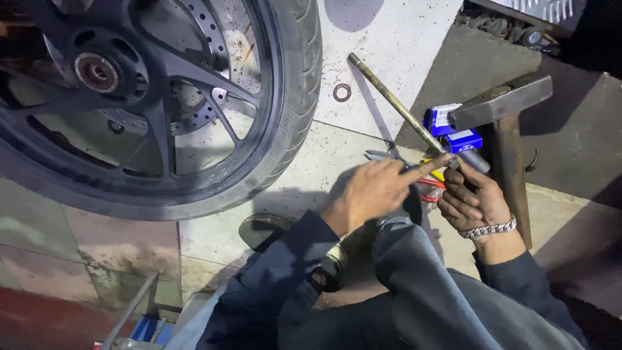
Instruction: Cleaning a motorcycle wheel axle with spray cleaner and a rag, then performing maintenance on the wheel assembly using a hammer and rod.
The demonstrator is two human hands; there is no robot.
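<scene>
The right hand [472,198] grips the near end of the long steel axle rod [395,104] slanting over the concrete floor [402,32], while the left hand [376,188], index finger extended, touches it; oily fingers risk slipping, dropping it toward the black motorcycle wheel [155,104].

Two small blue-white boxes [451,129] beside hammer head [502,102].
</scene>
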